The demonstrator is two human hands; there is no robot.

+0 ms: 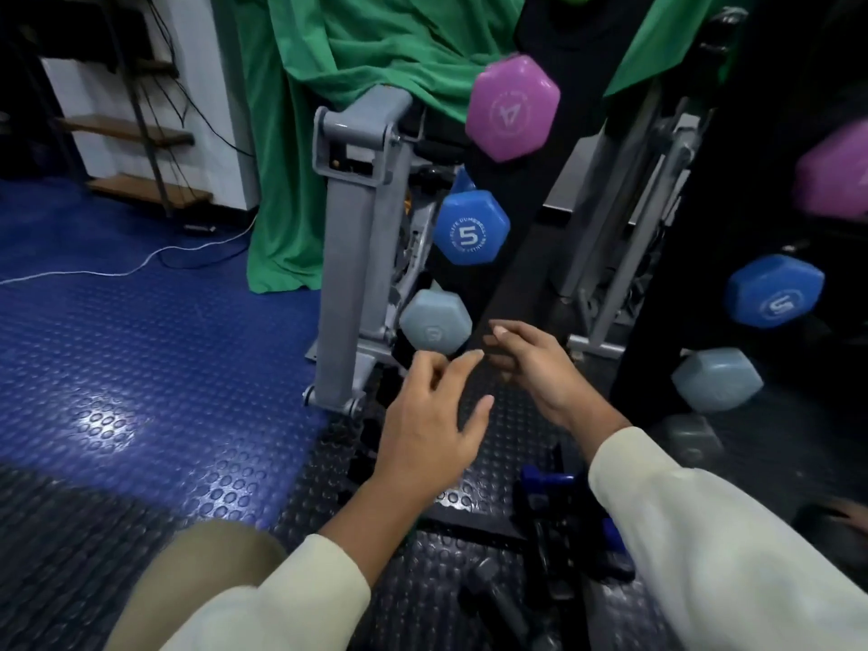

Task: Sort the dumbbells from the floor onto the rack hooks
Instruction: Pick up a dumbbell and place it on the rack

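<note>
A black upright rack (516, 256) carries three dumbbells: a pink one marked 4 (514, 108) on top, a blue one marked 5 (469, 234) in the middle, and a pale grey-blue one (436, 327) lowest. Their far ends show on the right side: pink (833, 176), blue (775, 291), grey-blue (716, 379). My left hand (430, 422) hovers just below the grey-blue dumbbell, fingers relaxed, holding nothing. My right hand (533, 364) is beside it in front of the rack, fingers loosely spread, also empty. A dark grey dumbbell (693, 439) lies low on the right.
A grey folded machine frame (350, 256) stands left of the rack, draped with green cloth (338, 63). Black and blue items (547, 481) lie on the studded floor near my right sleeve. A white cable (122, 272) crosses the blue mat. Wooden shelves (136, 129) stand far left.
</note>
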